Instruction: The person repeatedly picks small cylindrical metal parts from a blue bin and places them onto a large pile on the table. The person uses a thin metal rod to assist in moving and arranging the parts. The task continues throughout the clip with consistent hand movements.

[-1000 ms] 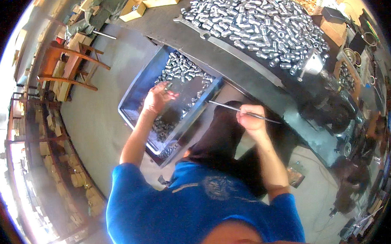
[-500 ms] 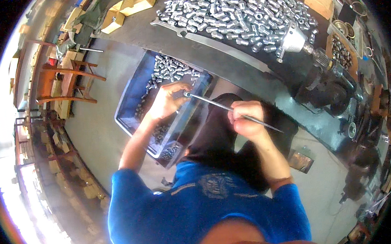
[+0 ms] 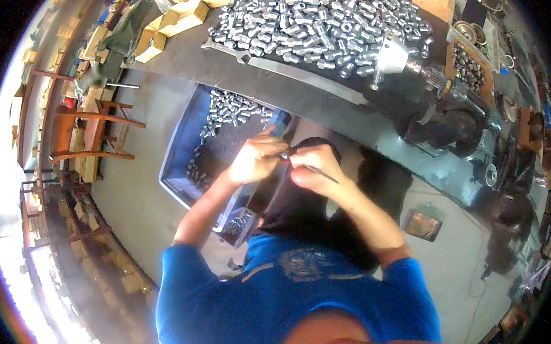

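Above the tray [image 3: 179, 158], left hand [image 3: 256, 160] pinches a small metal piece; right hand [image 3: 315, 173] grips a thin rod [image 3: 325, 176] — stiff, light, likely slick — best held near its end.

A dark bench [image 3: 296, 88] runs across the top of the view. A big heap of small silver metal cylinders [image 3: 318, 19] covers its far middle. Near its left end lie open cardboard boxes [image 3: 182, 13]. A long flat metal bar [image 3: 296, 73] lies along the bench's near edge, below the heap. At the right end of the heap sits a silver chuck [image 3: 393, 55] on a dark motor-driven machine [image 3: 451, 118]. Just beyond it, near the far right corner, a small box of dark metal parts [image 3: 467, 65] stands. On the floor to the left stands a wooden chair [image 3: 86, 134]. A small brown plate [image 3: 422, 225] lies on the floor at the right.
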The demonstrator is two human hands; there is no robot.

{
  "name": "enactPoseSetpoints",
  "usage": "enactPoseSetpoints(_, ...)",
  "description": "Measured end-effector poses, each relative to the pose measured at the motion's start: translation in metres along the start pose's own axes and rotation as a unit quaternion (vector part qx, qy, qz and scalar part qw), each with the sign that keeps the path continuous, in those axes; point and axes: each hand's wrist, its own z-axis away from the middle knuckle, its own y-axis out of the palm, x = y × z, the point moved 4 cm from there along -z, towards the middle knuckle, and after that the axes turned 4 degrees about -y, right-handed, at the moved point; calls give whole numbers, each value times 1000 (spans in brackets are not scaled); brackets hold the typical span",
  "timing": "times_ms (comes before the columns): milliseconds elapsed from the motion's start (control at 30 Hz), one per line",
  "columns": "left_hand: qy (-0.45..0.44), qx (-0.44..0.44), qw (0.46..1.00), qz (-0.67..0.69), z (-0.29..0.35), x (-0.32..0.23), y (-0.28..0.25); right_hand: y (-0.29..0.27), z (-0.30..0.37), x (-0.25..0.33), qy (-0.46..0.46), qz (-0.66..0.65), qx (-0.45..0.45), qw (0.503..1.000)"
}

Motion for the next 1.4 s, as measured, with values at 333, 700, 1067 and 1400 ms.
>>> enactPoseSetpoints(333,-195,-133,943,236,26,40,-72,-25,7,32,50,-32,-39,997)
enactPoseSetpoints(700,-146,-152,921,327,-12,26,-72,-20,12,4,91,-77,-33,992)
enactPoseSetpoints(1067,-329,-187,877,297,-122,109,-130,-20,16,-8,153,-78,-44,984)
enactPoseSetpoints(1400,-182,-277,895,297,-149,102,-164,-23,19,-14,187,-92,-62,976)
